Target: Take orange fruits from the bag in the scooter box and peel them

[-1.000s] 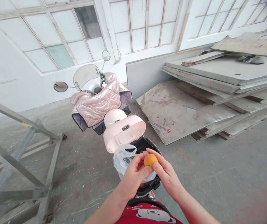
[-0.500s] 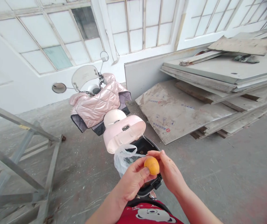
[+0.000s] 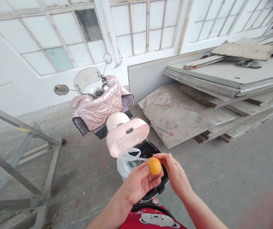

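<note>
My left hand [image 3: 140,184] grips a small round orange [image 3: 154,166] between thumb and fingers, above the open tail box. Close on its right is my right hand [image 3: 176,171], its thumb raised and its fingers reaching behind the fruit's far side. I cannot tell whether those fingertips touch the peel. Below both hands is the black tail box [image 3: 161,188] of a scooter, its pink lid [image 3: 128,136] tipped back. A thin clear plastic bag [image 3: 125,162] hangs over the box's left edge, partly hidden by my left hand.
The scooter carries a quilted pink cover [image 3: 100,106], a windshield [image 3: 87,79] and mirrors. To the right lie stacked panels [image 3: 205,92] with jutting edges. A metal frame [image 3: 49,171] stands at left on the concrete floor [image 3: 86,187]. Behind is a windowed white wall [image 3: 62,79].
The orange has risen slightly and moved a little left. My left-hand fingers have spread lower beneath it, and my right hand has shifted slightly right.
</note>
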A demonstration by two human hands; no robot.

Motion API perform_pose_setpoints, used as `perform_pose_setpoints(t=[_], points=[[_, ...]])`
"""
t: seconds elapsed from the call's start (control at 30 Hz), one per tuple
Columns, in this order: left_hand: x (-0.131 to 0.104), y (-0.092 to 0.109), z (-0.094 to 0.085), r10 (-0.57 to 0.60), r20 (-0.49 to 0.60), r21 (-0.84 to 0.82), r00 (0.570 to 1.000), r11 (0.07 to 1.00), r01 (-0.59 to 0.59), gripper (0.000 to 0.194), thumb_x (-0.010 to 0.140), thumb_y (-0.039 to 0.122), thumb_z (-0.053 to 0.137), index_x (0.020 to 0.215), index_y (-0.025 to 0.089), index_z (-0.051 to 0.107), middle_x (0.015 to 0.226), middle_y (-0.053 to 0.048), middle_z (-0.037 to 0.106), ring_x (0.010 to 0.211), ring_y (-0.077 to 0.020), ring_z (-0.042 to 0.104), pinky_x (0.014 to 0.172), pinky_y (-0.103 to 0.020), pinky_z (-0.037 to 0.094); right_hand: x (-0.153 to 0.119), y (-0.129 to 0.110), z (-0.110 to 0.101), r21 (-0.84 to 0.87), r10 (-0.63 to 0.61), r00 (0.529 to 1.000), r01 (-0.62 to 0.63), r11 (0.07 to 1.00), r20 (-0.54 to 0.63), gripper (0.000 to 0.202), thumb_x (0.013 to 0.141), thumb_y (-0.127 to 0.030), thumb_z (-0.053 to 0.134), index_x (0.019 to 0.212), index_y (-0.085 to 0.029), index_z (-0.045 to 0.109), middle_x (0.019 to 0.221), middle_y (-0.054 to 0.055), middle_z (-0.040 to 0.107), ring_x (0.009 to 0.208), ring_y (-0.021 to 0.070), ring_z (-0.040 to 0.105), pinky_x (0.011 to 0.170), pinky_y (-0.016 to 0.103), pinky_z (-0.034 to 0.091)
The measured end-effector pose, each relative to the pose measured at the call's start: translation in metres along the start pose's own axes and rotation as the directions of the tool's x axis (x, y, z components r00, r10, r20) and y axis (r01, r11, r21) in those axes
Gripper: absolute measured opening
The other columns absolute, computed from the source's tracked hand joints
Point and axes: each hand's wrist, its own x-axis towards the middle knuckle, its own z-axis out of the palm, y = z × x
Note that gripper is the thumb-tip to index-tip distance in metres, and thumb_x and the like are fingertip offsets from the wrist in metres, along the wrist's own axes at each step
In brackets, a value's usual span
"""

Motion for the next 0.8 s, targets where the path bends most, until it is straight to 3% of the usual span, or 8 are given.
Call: perform_pose_setpoints(t=[0.1,0.27,0.47,0.67,0.8], points=[[0.003,-0.003,0.003,0.110,-0.022,0.008,0.994,0.994,-0.110,0.023,0.079,0.016,0.060,0.101,0.013,0.055,0.098,-0.005,0.061,0.091,-0.0131,0.060,0.083,-0.025,0.047,-0.009,-0.006,0.006,-0.139,-0.076,0.993,0.088,0.986,0.089,0.039,0.085,-0.048,0.041,0.110,-0.022,0.054,0.114,0.006,0.057,0.105,0.0199,0.051,0.092,0.031,0.040],[0.005,-0.008,0.004,0.184,-0.043,0.064,0.982,0.981,-0.181,0.020,0.075,0.011,0.064,0.093,0.013,0.056,0.093,-0.003,0.060,0.087,-0.0112,0.058,0.083,-0.025,0.047,-0.013,-0.007,0.020,-0.081,-0.040,0.999,0.041,0.996,0.006,0.032,0.088,-0.042,0.038,0.101,-0.021,0.058,0.108,0.005,0.059,0.102,0.0181,0.052,0.088,0.027,0.041],[-0.001,-0.007,-0.001,0.120,-0.064,0.016,0.991,0.993,-0.120,0.022,0.074,0.014,0.065,0.094,0.012,0.056,0.093,-0.006,0.062,0.086,-0.0125,0.060,0.081,-0.024,0.048,-0.010,-0.004,0.025,0.123,0.081,0.997,-0.081,0.989,0.004,0.031,0.086,-0.044,0.042,0.089,-0.019,0.062,0.094,0.004,0.062,0.083,0.0157,0.055,0.072,0.023,0.044],[-0.006,-0.004,-0.010,-0.030,-0.002,-0.061,1.000,0.998,0.030,0.029,0.081,0.018,0.058,0.108,0.011,0.052,0.097,-0.009,0.063,0.085,-0.0146,0.063,0.076,-0.022,0.050,0.004,0.007,0.026,0.410,0.281,0.954,-0.300,0.861,0.108,0.029,0.079,-0.046,0.054,0.078,-0.017,0.058,0.071,0.001,0.058,0.059,0.0111,0.049,0.053,0.022,0.040],[-0.008,0.001,-0.014,-0.094,0.014,-0.066,0.996,0.993,0.094,0.029,0.085,0.024,0.051,0.111,0.011,0.050,0.100,-0.011,0.061,0.088,-0.0168,0.062,0.075,-0.025,0.050,0.019,0.018,0.017,0.505,0.288,0.958,-0.252,0.826,0.007,0.034,0.078,-0.048,0.055,0.064,-0.017,0.053,0.059,-0.001,0.050,0.057,0.0109,0.048,0.057,0.023,0.042]])
